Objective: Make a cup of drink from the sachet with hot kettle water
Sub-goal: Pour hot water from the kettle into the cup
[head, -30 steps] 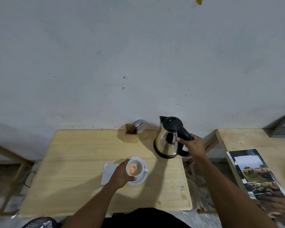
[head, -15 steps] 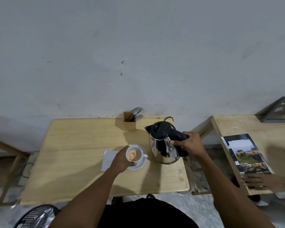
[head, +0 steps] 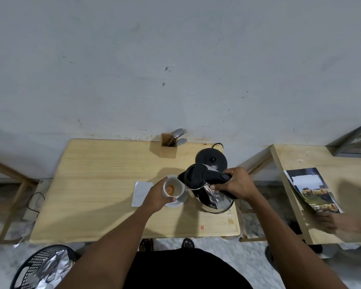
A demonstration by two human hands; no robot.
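A white cup [head: 174, 187] with orange powder at its bottom stands on a white saucer [head: 178, 202] on the wooden table [head: 104, 163]. My left hand [head: 156, 196] grips the cup's left side. My right hand [head: 236, 184] is closed around the black handle of the steel kettle [head: 208, 188], which is lifted off its round black base [head: 211, 160] and tilted left, its spout right at the cup's rim. I see no water stream. A white sachet or paper [head: 141, 193] lies flat left of the saucer.
A wooden holder with spoons [head: 168, 145] stands at the table's back edge by the wall. A second table [head: 313, 163] at the right carries a magazine [head: 312, 189], with another person's hand [head: 333, 222] on it. A black basket with foil [head: 42, 268] sits on the floor lower left.
The kettle came off its base, travelled toward me and left, and now tilts with its spout at the cup. My left hand stayed on the cup.
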